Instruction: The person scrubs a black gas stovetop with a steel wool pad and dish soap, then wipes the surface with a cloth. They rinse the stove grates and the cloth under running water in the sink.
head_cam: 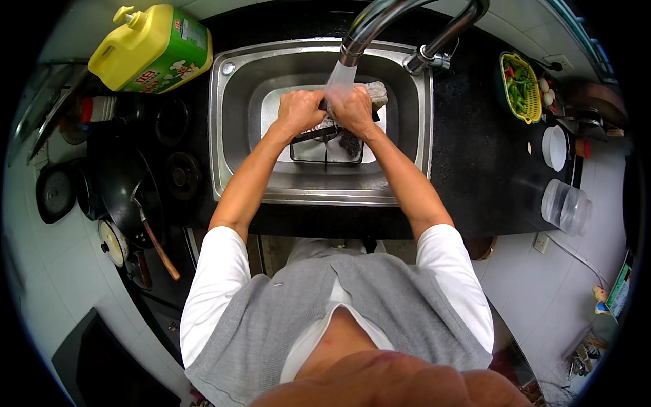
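Both my hands are low in a stainless-steel sink point(239, 152), under running water point(342, 79) from a chrome faucet point(351, 48). My left hand point(302, 111) is closed around a dark piece, likely metal, whose end shows at its thumb side. Right beside it, my right hand point(352, 111) has its fingers curled under the stream; what it holds is hidden. Below them lies a black wire stove grate point(325, 162). A dark scouring pad point(350, 144) rests over the grate's right part. Behind my right hand sits a greyish, cloth-like bundle point(377, 93).
A yellow pump jug point(147, 51) stands left of the sink. Farther left, a wok point(124, 198) holds a wooden-handled spatula point(152, 239). On the right counter are a yellow basket point(533, 102) of peppers, a white bowl point(553, 148) and clear plastic containers point(564, 206).
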Tool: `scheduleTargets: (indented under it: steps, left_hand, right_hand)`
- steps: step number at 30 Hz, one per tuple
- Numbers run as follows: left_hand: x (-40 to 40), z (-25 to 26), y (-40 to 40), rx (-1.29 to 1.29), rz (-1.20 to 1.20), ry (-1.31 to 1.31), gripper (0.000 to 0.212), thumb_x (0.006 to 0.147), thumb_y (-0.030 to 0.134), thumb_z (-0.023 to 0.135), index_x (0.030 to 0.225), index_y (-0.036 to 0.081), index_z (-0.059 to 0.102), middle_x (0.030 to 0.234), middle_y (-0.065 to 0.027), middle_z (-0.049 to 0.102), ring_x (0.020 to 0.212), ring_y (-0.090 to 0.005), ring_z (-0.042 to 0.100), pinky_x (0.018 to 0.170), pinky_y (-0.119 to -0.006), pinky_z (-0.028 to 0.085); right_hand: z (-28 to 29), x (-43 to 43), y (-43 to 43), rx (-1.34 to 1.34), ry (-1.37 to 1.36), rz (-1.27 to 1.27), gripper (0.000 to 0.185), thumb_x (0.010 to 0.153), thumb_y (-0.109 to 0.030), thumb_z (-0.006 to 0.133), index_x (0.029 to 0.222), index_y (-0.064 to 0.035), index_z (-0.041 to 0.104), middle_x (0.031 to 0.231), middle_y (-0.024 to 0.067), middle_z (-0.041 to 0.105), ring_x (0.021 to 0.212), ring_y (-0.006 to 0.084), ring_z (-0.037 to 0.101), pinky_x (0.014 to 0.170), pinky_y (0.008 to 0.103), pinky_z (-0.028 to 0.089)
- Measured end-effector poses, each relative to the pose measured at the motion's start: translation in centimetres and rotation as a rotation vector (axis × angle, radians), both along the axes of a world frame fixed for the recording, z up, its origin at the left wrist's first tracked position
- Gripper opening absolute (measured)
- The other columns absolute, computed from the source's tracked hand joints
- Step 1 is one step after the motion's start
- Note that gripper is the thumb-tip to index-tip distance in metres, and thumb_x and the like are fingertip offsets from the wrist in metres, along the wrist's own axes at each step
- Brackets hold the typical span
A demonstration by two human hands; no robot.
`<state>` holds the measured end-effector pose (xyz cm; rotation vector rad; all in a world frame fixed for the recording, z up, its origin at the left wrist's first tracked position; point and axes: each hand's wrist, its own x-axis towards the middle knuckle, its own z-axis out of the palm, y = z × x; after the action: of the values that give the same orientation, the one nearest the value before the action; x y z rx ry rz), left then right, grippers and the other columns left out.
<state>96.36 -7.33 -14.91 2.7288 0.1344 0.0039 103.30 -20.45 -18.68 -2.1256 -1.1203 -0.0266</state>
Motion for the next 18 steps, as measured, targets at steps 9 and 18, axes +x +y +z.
scheduleTargets:
  steps: [9, 18]
  left_hand:
    - [0.9, 0.7, -0.6, 0.076, -0.223, 0.015, 0.017, 0.060, 0.018, 0.059, 0.073, 0.007, 0.061, 0.064, -0.0160, 0.059, 0.065, -0.0345, 0.058, 0.057, -0.043, 0.046]
    - [-1.3, 2.7, 2.4, 0.072, -0.130, 0.275, 0.041, 0.066, 0.037, 0.065, 0.095, 0.010, 0.059, 0.075, -0.0125, 0.063, 0.078, -0.0312, 0.060, 0.068, -0.043, 0.046]
  right_hand:
    - [-1.8, -0.9, -2.0, 0.458, 0.416, -0.220, 0.016, 0.083, -0.013, 0.048, 0.071, -0.0065, 0.057, 0.067, 0.0075, 0.057, 0.058, 0.0224, 0.055, 0.058, 0.0310, 0.043]
    - [0.8, 3.3, -11.8, 1.587, 1.701, 0.119, 0.029, 0.090, -0.027, 0.042, 0.106, -0.0058, 0.054, 0.112, 0.0127, 0.056, 0.105, 0.0266, 0.052, 0.092, 0.0442, 0.040]
